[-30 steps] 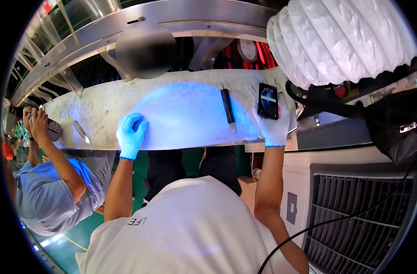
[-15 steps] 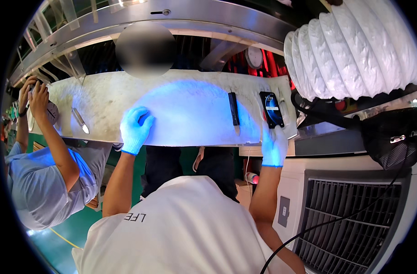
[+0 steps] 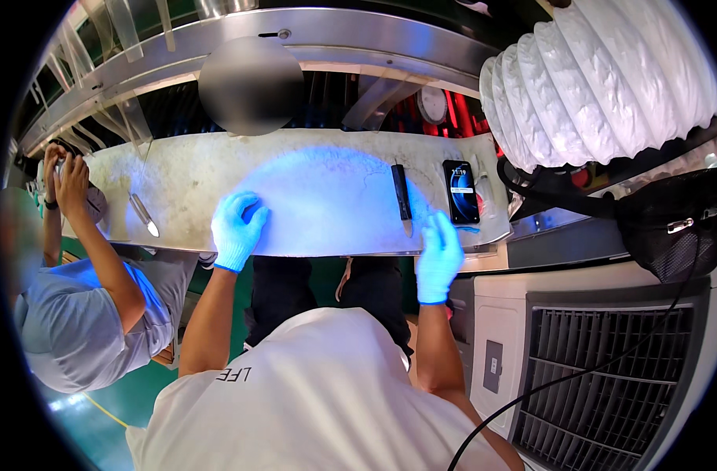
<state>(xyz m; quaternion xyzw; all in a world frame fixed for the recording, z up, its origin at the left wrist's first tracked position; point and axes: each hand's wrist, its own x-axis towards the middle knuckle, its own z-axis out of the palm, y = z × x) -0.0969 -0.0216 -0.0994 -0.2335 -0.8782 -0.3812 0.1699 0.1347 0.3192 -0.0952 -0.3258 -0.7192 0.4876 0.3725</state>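
My left hand [image 3: 239, 230], in a white knit glove, rests on the pale worktable [image 3: 182, 177] near its front edge. Its fingers are parted and hold nothing. At the front edge on the right, my gloved right hand [image 3: 439, 257] is raised with fingers stretched and nothing in it. A black-handled knife [image 3: 401, 192] lies just left of that hand, blade toward me. Beyond the hand on the right lies a phone [image 3: 461, 191] with its screen lit. Blue light falls across the middle of the table and both gloves.
A co-worker [image 3: 91, 306] sits at the left, both hands raised around an object; another knife [image 3: 143, 213] lies nearby. A white ribbed duct [image 3: 602, 86] hangs at the right above a black bag [image 3: 672, 239]. A metal rail [image 3: 335, 35] crosses behind the table. A grilled unit [image 3: 598, 369] stands right.
My right hand has moved left, away from the phone, and its fingers have stretched out. The phone stays on the table, turned slightly more upright. My left hand has hardly moved.
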